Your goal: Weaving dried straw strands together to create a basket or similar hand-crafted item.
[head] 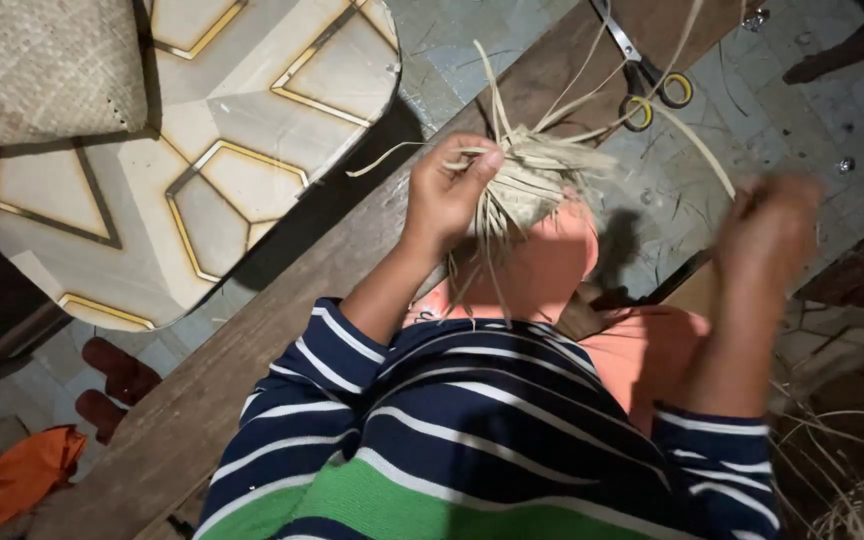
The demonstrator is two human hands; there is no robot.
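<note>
My left hand [452,190] grips a pale, partly woven bundle of straw strips [532,175] that rests on my knee in orange cloth [552,265]. Loose strip ends stick out in all directions. My right hand [772,225] is blurred, raised to the right of the bundle, its fingers closed on a single long strip [697,145] that curves back toward the weave. My sleeves are navy with white stripes.
Yellow-handled scissors [652,85] lie on a brown wooden plank [252,340] beyond the bundle. A white tabletop with gold lines [252,110] is at left, a woven mat [42,70] on its corner. Dry straw [862,490] lies at lower right, orange cloth [12,480] at lower left.
</note>
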